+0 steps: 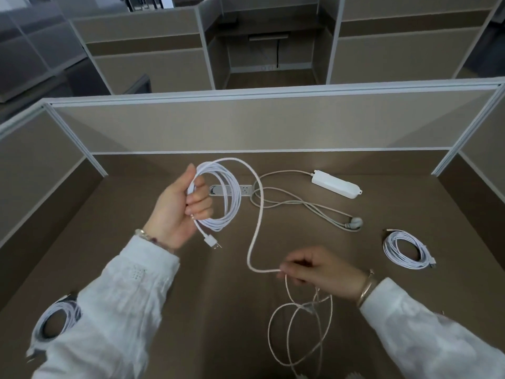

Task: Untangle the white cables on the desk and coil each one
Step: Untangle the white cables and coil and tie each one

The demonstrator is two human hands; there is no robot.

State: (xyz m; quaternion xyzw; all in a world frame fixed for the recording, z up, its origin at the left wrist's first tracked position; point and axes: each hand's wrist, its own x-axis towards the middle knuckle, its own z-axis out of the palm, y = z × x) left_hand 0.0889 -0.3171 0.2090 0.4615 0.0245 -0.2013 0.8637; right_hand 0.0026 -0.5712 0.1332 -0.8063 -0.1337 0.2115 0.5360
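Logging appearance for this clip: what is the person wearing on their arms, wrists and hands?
Both arms are in long white sleeves of thin, slightly crinkled fabric, the left sleeve showing a small perforated patch. The left wrist carries a beaded bracelet; the right wrist a slim gold-toned bangle. The left hand and right hand are bare, without gloves.

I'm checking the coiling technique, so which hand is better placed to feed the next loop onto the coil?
Probably the right hand: it pinches the loose cable, while the left hand grips the coil.
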